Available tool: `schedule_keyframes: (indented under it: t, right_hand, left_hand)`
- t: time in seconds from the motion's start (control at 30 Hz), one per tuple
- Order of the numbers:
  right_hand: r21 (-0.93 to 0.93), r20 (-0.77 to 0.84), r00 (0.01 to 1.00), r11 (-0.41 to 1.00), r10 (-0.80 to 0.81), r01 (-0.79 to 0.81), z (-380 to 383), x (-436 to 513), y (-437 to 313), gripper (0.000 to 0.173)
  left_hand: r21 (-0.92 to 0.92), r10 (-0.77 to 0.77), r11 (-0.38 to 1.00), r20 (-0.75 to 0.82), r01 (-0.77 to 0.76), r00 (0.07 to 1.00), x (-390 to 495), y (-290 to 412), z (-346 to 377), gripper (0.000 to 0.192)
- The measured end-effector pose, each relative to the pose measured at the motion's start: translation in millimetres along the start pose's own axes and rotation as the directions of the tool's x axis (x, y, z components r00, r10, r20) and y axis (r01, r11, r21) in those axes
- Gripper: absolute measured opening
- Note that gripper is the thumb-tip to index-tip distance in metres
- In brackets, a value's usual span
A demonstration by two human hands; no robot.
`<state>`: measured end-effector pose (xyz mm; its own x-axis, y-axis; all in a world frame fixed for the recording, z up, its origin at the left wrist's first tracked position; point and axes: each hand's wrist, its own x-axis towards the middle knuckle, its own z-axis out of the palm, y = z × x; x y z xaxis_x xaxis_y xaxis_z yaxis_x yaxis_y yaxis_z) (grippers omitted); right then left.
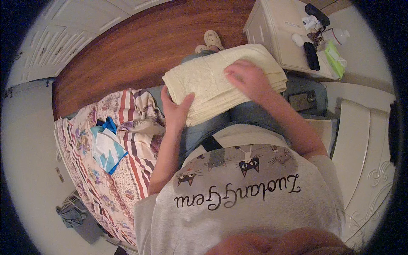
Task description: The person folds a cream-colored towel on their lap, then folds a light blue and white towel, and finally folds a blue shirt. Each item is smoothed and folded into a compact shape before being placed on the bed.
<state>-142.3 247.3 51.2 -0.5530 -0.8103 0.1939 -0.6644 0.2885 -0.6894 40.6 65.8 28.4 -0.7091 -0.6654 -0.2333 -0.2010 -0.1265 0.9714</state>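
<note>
Across my lap lies a thick pale-yellow towel (204, 79), folded into several layers with its stacked edges facing me. My left hand (177, 106) grips its left end, the thumb on top and the fingers around the side. Over the right half of the towel is my right hand (248, 78), its fingers curled and slightly blurred. Whether those fingers touch or pinch the cloth cannot be told. Beneath the towel, my jeans (207, 134) show along its near edge.
A flowered, striped bedspread (127, 153) on my left bears a blue-and-white plastic package (108, 146). At right, a smartphone (302, 100) lies near a cream bedside cabinet (283, 28) holding a green tissue pack (334, 59) and a black case (311, 56). Wardrobes (60, 44) stand beyond the wooden floor (134, 47).
</note>
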Motion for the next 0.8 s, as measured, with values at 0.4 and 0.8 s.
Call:
schedule_keyframes:
  t: [0.4,0.8]
  right_hand:
    - [-0.031,0.193,0.973,0.991,-0.123,0.132,41.5,13.8,-25.8,0.011]
    - [-0.119,0.137,0.986,0.99,0.097,-0.081,26.9,18.6,-14.7,0.01]
  left_hand:
    - [0.044,-0.004,0.999,-0.011,0.005,1.0,2.8,-6.7,-0.9,0.081]
    - [0.035,0.002,0.999,-0.021,-0.001,1.0,0.9,-7.1,-1.7,0.08]
